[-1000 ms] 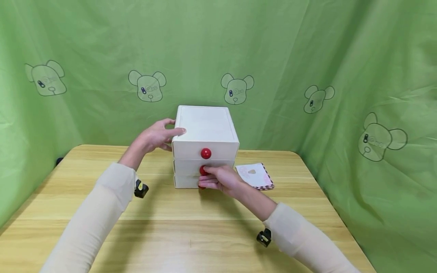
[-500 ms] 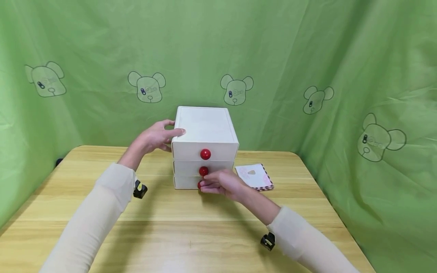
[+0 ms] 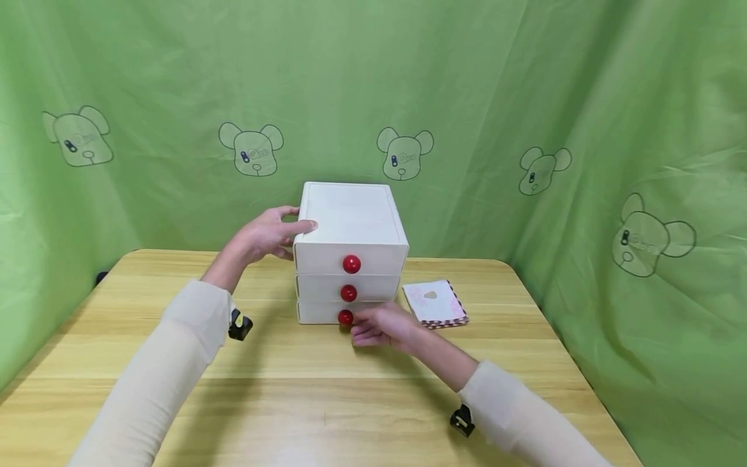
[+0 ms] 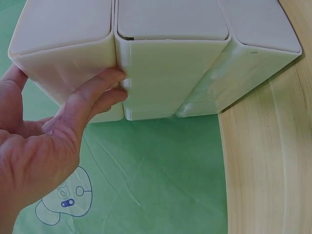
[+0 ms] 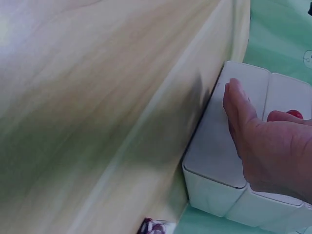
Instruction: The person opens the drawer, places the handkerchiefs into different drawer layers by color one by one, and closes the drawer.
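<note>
A white three-drawer storage box [image 3: 355, 211] stands at the table's far side, each drawer front bearing a round red knob. All its drawers sit flush. My left hand [image 3: 270, 232] rests on the box's left side, thumb along the top and fingers against the side wall; the left wrist view shows these fingers [image 4: 100, 90] extended on the wall. My right hand [image 3: 385, 325] is just right of the bottom knob [image 3: 345, 317], fingers loosely bent. Whether a fingertip touches that knob is unclear. In the right wrist view the hand hides the bottom knob.
Right of the box lies a stack of white printed sheets with a checkered edge [image 3: 434, 301]. The wooden table [image 3: 303, 402] extends in front. Green curtains [image 3: 338, 78] with bear outlines hang behind and at both sides, close behind the box.
My right hand has left the middle knob and moved down past the bottom knob, now slightly to its right. The middle knob is uncovered. My left hand and the box stay in place.
</note>
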Motion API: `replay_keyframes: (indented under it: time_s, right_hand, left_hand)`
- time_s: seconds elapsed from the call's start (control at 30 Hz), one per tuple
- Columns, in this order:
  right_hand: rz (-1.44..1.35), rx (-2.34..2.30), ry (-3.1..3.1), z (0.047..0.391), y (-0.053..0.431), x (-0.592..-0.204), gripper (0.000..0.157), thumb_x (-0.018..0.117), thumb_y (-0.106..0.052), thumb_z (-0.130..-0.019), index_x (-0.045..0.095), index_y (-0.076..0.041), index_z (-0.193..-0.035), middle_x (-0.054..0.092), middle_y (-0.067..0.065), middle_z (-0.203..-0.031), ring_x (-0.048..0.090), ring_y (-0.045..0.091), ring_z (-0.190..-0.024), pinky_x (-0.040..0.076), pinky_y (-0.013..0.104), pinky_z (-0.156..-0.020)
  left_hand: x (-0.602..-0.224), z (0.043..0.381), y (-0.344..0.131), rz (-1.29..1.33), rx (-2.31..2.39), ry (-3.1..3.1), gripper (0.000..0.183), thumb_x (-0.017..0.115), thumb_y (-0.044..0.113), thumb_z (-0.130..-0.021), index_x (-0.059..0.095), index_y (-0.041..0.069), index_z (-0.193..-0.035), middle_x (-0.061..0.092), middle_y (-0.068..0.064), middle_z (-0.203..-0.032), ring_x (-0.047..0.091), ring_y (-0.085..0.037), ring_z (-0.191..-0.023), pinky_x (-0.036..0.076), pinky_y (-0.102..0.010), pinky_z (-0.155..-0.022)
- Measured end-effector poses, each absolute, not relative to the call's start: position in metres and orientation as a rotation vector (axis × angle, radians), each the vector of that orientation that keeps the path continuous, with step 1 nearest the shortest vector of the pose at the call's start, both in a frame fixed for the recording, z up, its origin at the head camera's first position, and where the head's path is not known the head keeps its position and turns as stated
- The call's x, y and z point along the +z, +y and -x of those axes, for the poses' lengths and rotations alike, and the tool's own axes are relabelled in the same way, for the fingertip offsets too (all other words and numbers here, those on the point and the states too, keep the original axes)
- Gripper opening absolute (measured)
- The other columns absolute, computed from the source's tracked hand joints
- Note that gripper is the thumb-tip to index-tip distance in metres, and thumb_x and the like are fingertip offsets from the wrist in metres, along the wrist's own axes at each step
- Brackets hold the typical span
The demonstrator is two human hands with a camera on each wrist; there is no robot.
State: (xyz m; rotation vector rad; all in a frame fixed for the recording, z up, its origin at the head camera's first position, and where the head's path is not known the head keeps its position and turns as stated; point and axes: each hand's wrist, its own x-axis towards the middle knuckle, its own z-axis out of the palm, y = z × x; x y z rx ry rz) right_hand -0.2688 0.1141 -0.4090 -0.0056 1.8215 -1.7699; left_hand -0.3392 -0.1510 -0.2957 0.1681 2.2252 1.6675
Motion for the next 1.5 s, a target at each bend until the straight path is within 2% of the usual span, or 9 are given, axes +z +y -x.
replay_keyframes:
  time_s: [0.23,0.53,0.93,1.5]
  right_hand:
    - [-0.052,-1.768,1.793,0.274,0.107,-0.421,0.038,0.055,-0.019,-0.096,0.053,0.01,-0.12,0.057,0.037,-0.113,0.067,0.039,-0.091,0.054,0.048,-0.088]
    - [-0.103,-1.834,1.768,0.277,0.093,-0.429,0.037,0.056,-0.018,-0.096,0.054,0.01,-0.12,0.055,0.038,-0.117,0.065,0.042,-0.098,0.054,0.046,-0.09]
    - [-0.115,-1.859,1.806,0.277,0.091,-0.432,0.033,0.058,-0.014,-0.094,0.057,0.013,-0.115,0.06,0.035,-0.11,0.069,0.036,-0.089,0.055,0.043,-0.087]
    - [-0.105,-1.86,1.82,0.276,0.091,-0.432,0.03,0.058,-0.011,-0.094,0.058,0.013,-0.113,0.062,0.034,-0.106,0.07,0.032,-0.083,0.056,0.041,-0.085]
  left_hand:
    - [-0.297,0.34,-0.151,-0.171,1.665,2.239,0.093,0.068,0.038,-0.087,0.009,0.013,-0.153,0.048,-0.022,-0.135,0.053,-0.04,-0.117,0.057,-0.042,-0.084]
    - [-0.299,0.342,-0.152,-0.176,1.68,2.217,0.091,0.068,0.037,-0.087,0.01,0.013,-0.153,0.049,-0.021,-0.133,0.054,-0.04,-0.117,0.057,-0.042,-0.084]
    - [-0.297,0.341,-0.151,-0.184,1.678,2.221,0.091,0.067,0.036,-0.088,0.009,0.013,-0.154,0.048,-0.021,-0.135,0.051,-0.041,-0.12,0.056,-0.044,-0.087]
    - [-0.298,0.341,-0.152,-0.192,1.675,2.225,0.091,0.067,0.036,-0.088,0.009,0.011,-0.153,0.05,-0.022,-0.132,0.055,-0.04,-0.115,0.058,-0.042,-0.082]
